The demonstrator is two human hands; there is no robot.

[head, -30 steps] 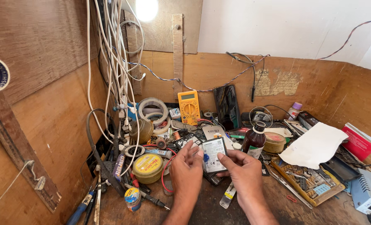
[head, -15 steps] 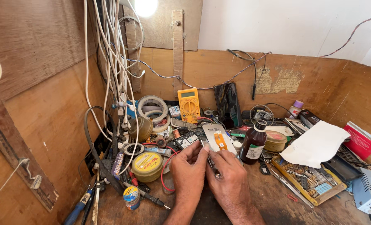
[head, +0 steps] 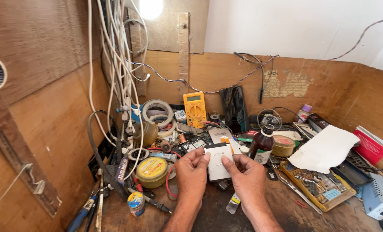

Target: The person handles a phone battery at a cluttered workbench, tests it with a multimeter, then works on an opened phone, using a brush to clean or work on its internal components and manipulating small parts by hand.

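Both hands hold a flat white panel (head: 217, 165) just above the bench (head: 286, 215), low and centre, amid a dense clutter. The left hand (head: 192, 172) pinches its left edge, thumb and fingertips closed on it; the right hand (head: 248, 174) pinches the right edge the same way. The grip is only at the rims, so I'd judge the panel could flex or slip if either pinch tightens unevenly, and a drop would land it among loose parts.

A brown bottle (head: 261, 145) stands just beside the right hand; a sideways nudge of that wrist could tip it. A yellow tin (head: 152, 171) sits near the left hand. Both wrists come up from the bottom edge, palms turned inward toward each other, fingers curled forward over the panel.
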